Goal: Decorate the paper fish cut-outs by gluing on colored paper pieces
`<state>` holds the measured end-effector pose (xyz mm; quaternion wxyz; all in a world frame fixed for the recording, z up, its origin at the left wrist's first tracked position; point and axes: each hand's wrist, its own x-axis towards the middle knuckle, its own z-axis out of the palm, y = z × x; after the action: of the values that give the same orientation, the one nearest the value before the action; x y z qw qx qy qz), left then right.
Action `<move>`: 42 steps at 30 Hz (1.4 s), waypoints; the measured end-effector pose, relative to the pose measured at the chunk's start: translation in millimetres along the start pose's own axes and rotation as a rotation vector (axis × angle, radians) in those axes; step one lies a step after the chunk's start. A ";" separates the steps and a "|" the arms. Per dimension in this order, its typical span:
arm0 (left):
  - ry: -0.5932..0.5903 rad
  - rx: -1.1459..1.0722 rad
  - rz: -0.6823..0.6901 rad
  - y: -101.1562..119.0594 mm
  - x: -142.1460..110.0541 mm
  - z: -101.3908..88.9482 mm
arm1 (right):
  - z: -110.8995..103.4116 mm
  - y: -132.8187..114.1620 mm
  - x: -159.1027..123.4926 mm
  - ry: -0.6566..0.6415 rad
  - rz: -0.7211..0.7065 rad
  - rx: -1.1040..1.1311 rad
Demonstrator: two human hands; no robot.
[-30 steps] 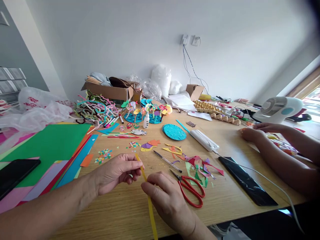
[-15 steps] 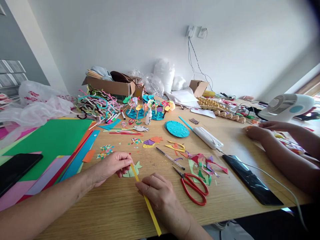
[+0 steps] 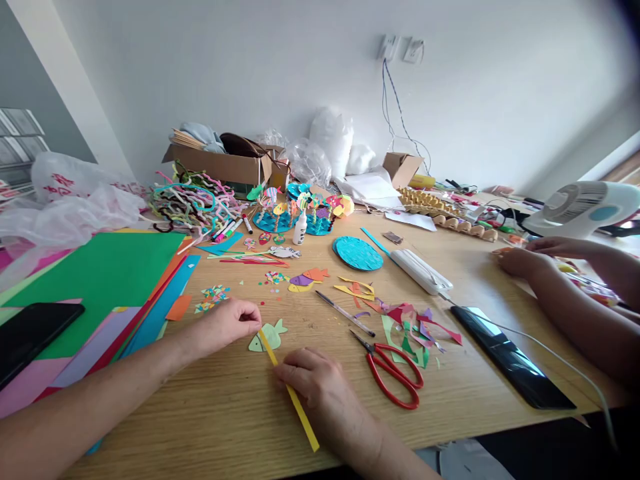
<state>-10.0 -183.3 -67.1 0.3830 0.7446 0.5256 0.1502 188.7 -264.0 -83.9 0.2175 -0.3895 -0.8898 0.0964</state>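
Observation:
A narrow yellow paper strip (image 3: 302, 412) slants toward me between my two hands. My left hand (image 3: 235, 325) pinches its far end between thumb and fingertips. Lower down, my right hand (image 3: 320, 393) grips the strip's middle, and its near end sticks out below that hand. Just beyond the strip lies a light green paper fish (image 3: 273, 333), partly crossed by it. Red-handled scissors (image 3: 395, 373) rest with blades slightly apart to the right of my right hand. A pen (image 3: 345, 313) lies above them. Purple, yellow and orange paper fish (image 3: 303, 281) overlap farther back.
Coloured paper sheets (image 3: 100, 273) and a black phone (image 3: 35, 337) lie at left. Paper scraps (image 3: 413, 327), a white power strip (image 3: 421, 271) and a dark glossy panel (image 3: 510, 357) are at right. Blue discs (image 3: 358, 253) and a glue bottle (image 3: 300, 229) stand behind. Another person's arms (image 3: 555, 293) reach in.
The view has shifted slightly. My left hand's fingers have closed in more, and more of the green fish shows. Both hands keep hold of the yellow strip.

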 end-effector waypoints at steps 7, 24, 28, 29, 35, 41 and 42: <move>0.025 0.077 -0.015 -1.4 7.5 3.6 | 1.0 -1.5 -0.1 -0.001 0.019 0.041; 0.016 0.240 0.005 -4.0 9.4 4.5 | 7.3 0.3 2.0 0.000 0.007 0.077; 0.014 0.251 0.015 -4.0 8.6 4.9 | 8.1 0.5 1.9 -0.005 0.009 0.072; 0.015 0.255 0.016 -3.8 8.6 5.1 | 8.2 0.5 1.8 -0.005 0.012 0.069; 0.031 0.270 0.035 -5.2 9.7 6.7 | 8.4 0.1 1.4 -0.001 0.014 0.061; 0.032 0.271 0.052 -10.4 10.0 7.9 | 8.4 -0.8 1.9 0.018 0.008 0.072; 0.033 0.272 0.053 -11.0 10.0 8.1 | 8.5 -0.9 2.0 0.022 0.007 0.075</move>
<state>-8.3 -175.9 -82.2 0.2659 0.8008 0.5273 0.1000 183.0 -263.1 -90.5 0.2414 -0.3851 -0.8817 0.1264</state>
